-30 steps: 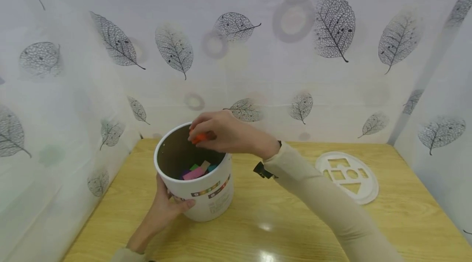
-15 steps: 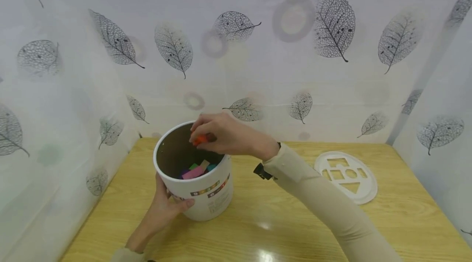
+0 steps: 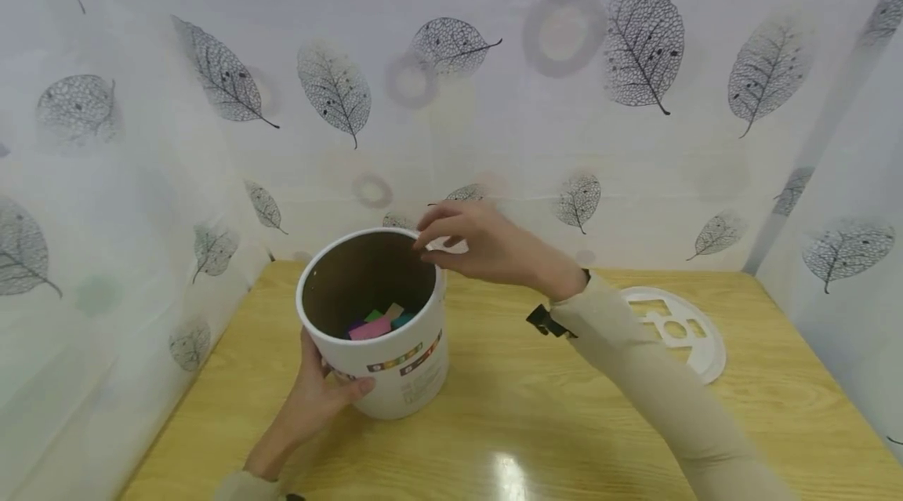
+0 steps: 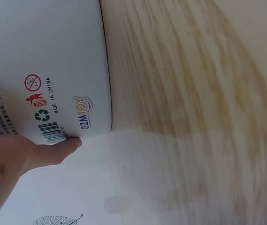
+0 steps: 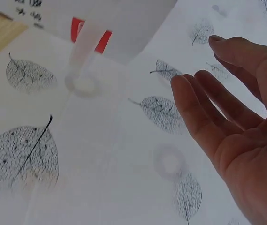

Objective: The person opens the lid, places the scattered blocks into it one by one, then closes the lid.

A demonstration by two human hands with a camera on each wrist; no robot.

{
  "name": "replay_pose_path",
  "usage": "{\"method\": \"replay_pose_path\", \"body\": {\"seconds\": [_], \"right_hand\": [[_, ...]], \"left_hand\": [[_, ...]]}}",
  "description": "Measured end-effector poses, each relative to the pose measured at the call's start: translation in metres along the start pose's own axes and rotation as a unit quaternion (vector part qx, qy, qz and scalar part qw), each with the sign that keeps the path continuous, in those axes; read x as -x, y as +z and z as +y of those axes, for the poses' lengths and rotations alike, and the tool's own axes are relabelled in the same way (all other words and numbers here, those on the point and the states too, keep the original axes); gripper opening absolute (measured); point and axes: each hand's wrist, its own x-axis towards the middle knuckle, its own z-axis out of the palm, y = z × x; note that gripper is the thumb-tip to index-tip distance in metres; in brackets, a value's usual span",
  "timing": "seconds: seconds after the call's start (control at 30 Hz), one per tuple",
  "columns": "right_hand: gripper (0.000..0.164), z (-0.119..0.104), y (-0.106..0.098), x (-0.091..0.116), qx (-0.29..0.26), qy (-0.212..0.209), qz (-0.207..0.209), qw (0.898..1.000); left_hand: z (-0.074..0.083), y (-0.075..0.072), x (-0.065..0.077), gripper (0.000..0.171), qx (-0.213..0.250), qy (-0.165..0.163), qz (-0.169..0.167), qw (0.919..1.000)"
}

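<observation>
A white toy bucket (image 3: 395, 395) with coloured labels stands on the table, tipped slightly so its mouth faces me. My left hand (image 3: 313, 403) grips its left side, thumb across the front wall; in the left wrist view the hand's digit (image 4: 53, 154) lies along the wall beside a barcode. Inside, a pink block (image 3: 370, 328) lies among green, tan, blue and purple ones. At the right rim hovers my right hand (image 3: 487, 242), fingers loosely bent and holding nothing. The right wrist view shows its palm (image 5: 246, 154) bare, near the bucket's clear handle strap (image 5: 87, 42).
A round white lid (image 3: 712, 360) with shaped cutouts lies at the right of the wooden table (image 3: 564, 422), partly hidden by my right sleeve (image 3: 656, 375). A leaf-printed curtain (image 3: 494, 125) encloses the back and sides. A black buckle (image 3: 546, 321) hangs at my right wrist.
My right hand has let go of an orange block and drawn back right, from over the bucket's mouth to its rim. The orange block is out of sight. My left hand keeps its grip.
</observation>
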Motion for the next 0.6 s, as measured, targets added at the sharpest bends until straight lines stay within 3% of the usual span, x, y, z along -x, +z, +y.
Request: {"method": "replay_pose_path", "body": {"seconds": [0.1, 0.23, 0.43, 0.6], "right_hand": [[0.016, 0.010, -0.018, 0.024, 0.018, 0.031, 0.012, 0.999], [0.018, 0.027, -0.041, 0.068, 0.061, 0.126, -0.003, 0.990], [0.018, 0.061, -0.065, 0.149, 0.136, 0.283, -0.056, 0.948], [0.021, 0.082, -0.075, 0.217, 0.134, 0.383, -0.082, 0.910]], "left_hand": [[0.001, -0.001, -0.001, 0.131, 0.002, 0.002, -0.003, 1.0000], [0.001, -0.002, -0.001, 0.131, 0.007, 0.002, -0.006, 1.0000], [0.000, -0.003, 0.000, 0.130, -0.001, -0.013, -0.004, 0.9999], [-0.001, -0.003, 0.001, 0.130, 0.001, -0.012, -0.005, 0.9999]]}}
